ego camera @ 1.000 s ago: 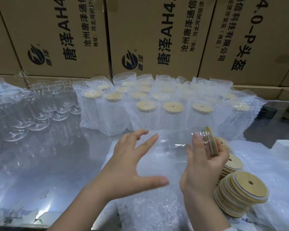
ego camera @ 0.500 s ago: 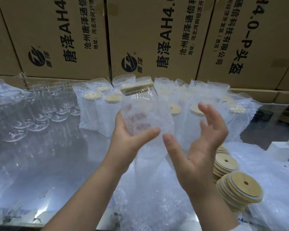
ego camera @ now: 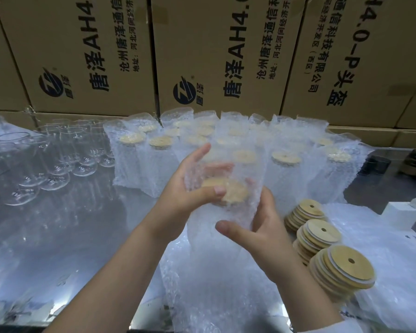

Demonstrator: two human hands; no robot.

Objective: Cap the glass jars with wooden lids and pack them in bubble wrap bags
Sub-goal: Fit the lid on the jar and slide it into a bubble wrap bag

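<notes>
Above the middle of the table [ego camera: 58,236], both hands hold one bubble wrap bag [ego camera: 226,212] with a capped glass jar [ego camera: 209,169] inside it. The jar is tipped so that its wooden lid [ego camera: 233,192] faces the camera through the film. The left hand [ego camera: 183,193] grips the bag from the left: its fingers [ego camera: 199,155] wrap round the far side of the jar and its thumb [ego camera: 214,192] presses across the near edge of the lid. The right hand [ego camera: 264,227] sits lower and to the right. Its thumb [ego camera: 228,230] reaches across the bag's near face just below the lid, and its other fingers curl behind the bag, mostly hidden. Under the hands lies a heap of loose bubble wrap bags [ego camera: 214,289]. Stacks of spare lids [ego camera: 341,267] rest near on the right, with a white box [ego camera: 401,212] beyond them. Packed jars [ego camera: 286,162] stand in rows on the far side, empty jars [ego camera: 58,162] to the far left, and cardboard boxes [ego camera: 94,56] line the back.
</notes>
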